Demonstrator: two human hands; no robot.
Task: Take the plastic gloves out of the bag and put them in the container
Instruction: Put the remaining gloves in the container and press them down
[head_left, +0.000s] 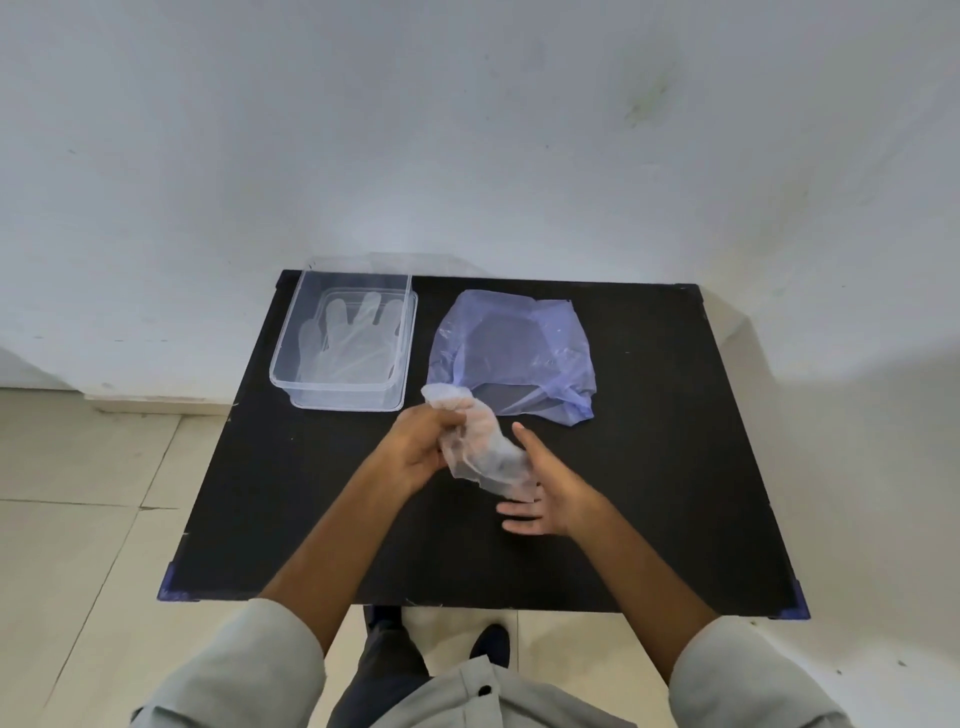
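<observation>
A clear plastic glove (480, 449) hangs crumpled over the table's middle, and my left hand (418, 447) is shut on its upper part. My right hand (545, 491) is beside the glove's lower end with fingers spread, touching it from below. A clear rectangular container (283, 382) stands at the back left of the table with at least one clear glove (358, 338) lying flat inside. To its right lies the thin purple plastic bag (511, 353), flattened, with its mouth facing me.
The black table (260, 493) stands against a white wall, with tiled floor around it. My shoes and grey sleeves show at the bottom edge of the view.
</observation>
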